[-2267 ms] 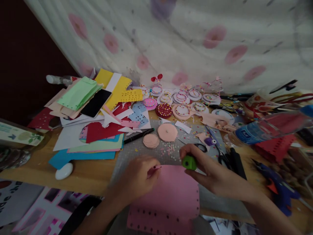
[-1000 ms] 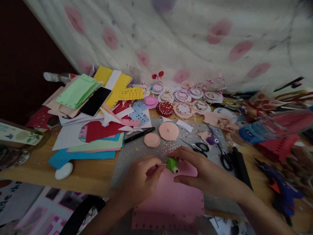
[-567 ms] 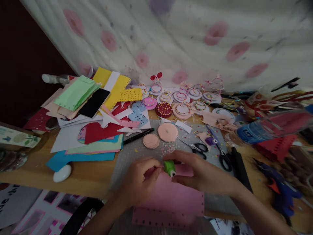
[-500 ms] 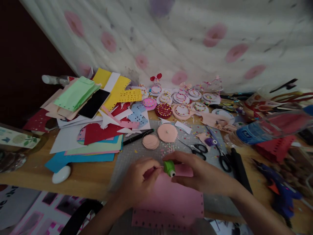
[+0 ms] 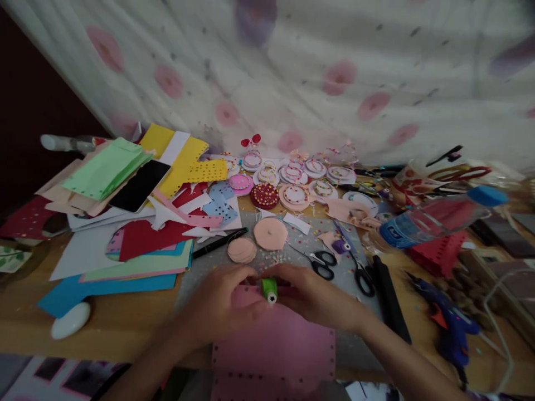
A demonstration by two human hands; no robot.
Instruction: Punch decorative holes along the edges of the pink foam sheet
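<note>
My right hand [image 5: 314, 295] grips a small green hole punch [image 5: 270, 288] at the top edge of a pink paper sheet [image 5: 276, 342] with holes along its borders. My left hand [image 5: 221, 301] pinches the same edge of the pink sheet just left of the punch, fingers closed. Both hands meet over a grey mat [image 5: 251, 262] at the front of the wooden table [image 5: 125, 320].
Stacked coloured papers [image 5: 137, 245] and a black phone [image 5: 140, 185] lie left. Decorated paper discs [image 5: 292, 184] line the back. Scissors [image 5: 320, 262], a black pen [image 5: 219, 243], a water bottle [image 5: 434, 214] and a blue glue gun [image 5: 443, 323] sit right. A white oval object [image 5: 71, 320] lies front left.
My right hand has carried the green punch leftward along the pink sheet's top edge until it meets my left hand. The view has shifted right and down.
</note>
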